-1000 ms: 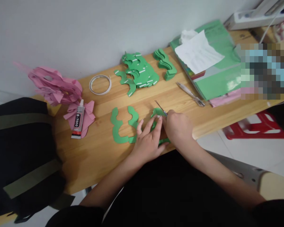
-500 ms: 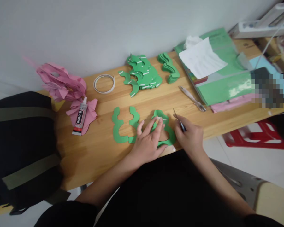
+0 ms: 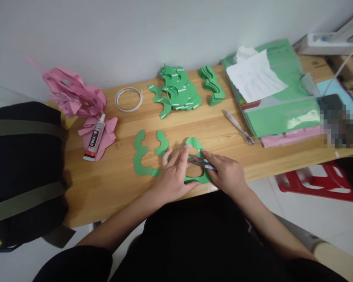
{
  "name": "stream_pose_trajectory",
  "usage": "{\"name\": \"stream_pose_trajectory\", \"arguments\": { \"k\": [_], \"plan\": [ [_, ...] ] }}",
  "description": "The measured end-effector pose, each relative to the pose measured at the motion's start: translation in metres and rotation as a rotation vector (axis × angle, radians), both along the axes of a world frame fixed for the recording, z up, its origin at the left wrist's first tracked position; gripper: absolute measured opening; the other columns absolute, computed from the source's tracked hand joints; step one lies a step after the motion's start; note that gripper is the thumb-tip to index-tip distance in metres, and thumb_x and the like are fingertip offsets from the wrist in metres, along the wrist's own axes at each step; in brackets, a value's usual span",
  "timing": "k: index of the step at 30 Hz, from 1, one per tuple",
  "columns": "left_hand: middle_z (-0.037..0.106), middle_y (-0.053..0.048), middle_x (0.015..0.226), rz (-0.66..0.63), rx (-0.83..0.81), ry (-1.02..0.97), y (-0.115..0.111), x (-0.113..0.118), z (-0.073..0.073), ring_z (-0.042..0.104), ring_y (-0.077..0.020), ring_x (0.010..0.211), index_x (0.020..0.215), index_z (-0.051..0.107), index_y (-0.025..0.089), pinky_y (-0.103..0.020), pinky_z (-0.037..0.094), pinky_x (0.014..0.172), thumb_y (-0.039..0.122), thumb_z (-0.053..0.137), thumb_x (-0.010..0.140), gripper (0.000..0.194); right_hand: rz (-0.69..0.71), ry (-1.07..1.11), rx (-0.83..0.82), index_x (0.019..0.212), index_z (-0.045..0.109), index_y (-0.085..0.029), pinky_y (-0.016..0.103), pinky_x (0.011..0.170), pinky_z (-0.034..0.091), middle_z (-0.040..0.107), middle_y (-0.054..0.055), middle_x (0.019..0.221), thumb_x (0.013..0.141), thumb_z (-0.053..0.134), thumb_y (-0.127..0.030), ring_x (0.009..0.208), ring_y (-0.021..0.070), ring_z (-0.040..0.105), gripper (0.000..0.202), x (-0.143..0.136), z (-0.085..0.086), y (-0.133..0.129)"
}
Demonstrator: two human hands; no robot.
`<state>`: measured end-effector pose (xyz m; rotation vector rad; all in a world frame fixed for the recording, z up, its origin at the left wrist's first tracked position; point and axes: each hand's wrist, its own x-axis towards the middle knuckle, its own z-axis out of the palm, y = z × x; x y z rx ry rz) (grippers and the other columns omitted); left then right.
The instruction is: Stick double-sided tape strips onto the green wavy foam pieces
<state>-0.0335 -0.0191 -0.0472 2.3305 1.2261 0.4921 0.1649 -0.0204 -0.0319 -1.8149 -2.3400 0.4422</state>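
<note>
your left hand [image 3: 172, 178] lies flat with its fingers spread, pressing down on the green paper cutout [image 3: 197, 145] at the near edge of the tabletop [image 3: 111, 188]. your right hand [image 3: 228, 176] is closed around a thin tool [image 3: 200, 161], which looks like tweezers, though it is too blurred to be sure. half a second ago that tool pointed up and away, clear of the paper; now you have swung it down so it lies across the cutout with its tip just beside your left fingertips [image 3: 187, 148], near a small white strip at the top of the shape. a second ago the right hand was up at that same top edge, so it has gone out and come back in. that suggests you are working on the white strip while the left hand keeps the paper from sliding. a second green cutout [image 3: 144, 154] lies just left of your left hand, untouched. further back sit a roll of tape [image 3: 128, 99], a pile of green pieces [image 3: 176, 92] and a smaller green stack [image 3: 212, 85]. a tube of glue [image 3: 94, 137] rests on pink paper [image 3: 73, 92] to the left, and a pen [image 3: 238, 127] lies near a green folder [image 3: 282, 102].
</note>
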Motion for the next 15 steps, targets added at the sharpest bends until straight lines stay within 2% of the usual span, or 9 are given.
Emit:
{"name": "stream_pose_trajectory", "arguments": {
  "k": [4,7,10,12,15],
  "plan": [
    [0.062,-0.019,0.136,0.014,-0.029,-0.066,0.001,0.000,0.006,0.042,-0.0355,0.142,0.155,-0.006,0.018,-0.061,0.021,0.114,0.041,0.078,0.077,0.117,-0.089,0.152,0.035,0.121,0.071,-0.011,0.030,0.071,0.054,0.079,0.014,0.095,0.083,0.051,-0.022,0.083,0.0234,0.073,0.044,0.002,-0.005,-0.005],
    [0.071,-0.015,0.123,0.024,-0.080,-0.275,0.001,-0.002,0.018,0.040,-0.0341,0.143,0.156,-0.001,0.021,-0.065,0.021,0.113,0.035,0.073,0.083,0.106,-0.323,0.467,0.024,0.107,0.076,-0.017,0.033,0.075,0.055,0.079,0.010,0.097,0.083,0.052,-0.027,0.084,0.0229,0.072,0.035,0.000,0.000,-0.006],
    [0.075,-0.012,0.115,0.000,-0.177,-0.593,-0.002,-0.004,0.034,0.049,-0.0285,0.137,0.156,0.007,0.020,-0.061,0.029,0.114,0.031,0.065,0.089,0.089,-0.580,0.799,-0.013,0.088,0.076,-0.019,0.032,0.070,0.054,0.076,0.006,0.086,0.082,0.058,-0.035,0.078,0.0205,0.069,0.024,-0.004,0.015,-0.006],
    [0.075,-0.012,0.114,-0.027,-0.283,-0.761,-0.005,-0.005,0.045,0.057,-0.0259,0.130,0.155,0.011,0.019,-0.056,0.036,0.113,0.036,0.060,0.092,0.082,-0.655,0.978,-0.093,0.083,0.074,-0.018,0.027,0.057,0.048,0.069,0.002,0.071,0.079,0.065,-0.040,0.063,0.0153,0.061,0.024,-0.006,0.025,-0.007],
    [0.073,-0.013,0.118,-0.030,-0.431,-0.863,-0.010,-0.003,0.057,0.059,-0.0260,0.127,0.155,0.011,0.019,-0.055,0.036,0.115,0.049,0.055,0.094,0.081,-0.668,1.200,-0.273,0.081,0.073,-0.017,0.021,0.042,0.029,0.046,-0.006,0.053,0.076,0.071,-0.045,0.044,0.0071,0.036,0.028,-0.009,0.038,-0.011]
  ]
}}
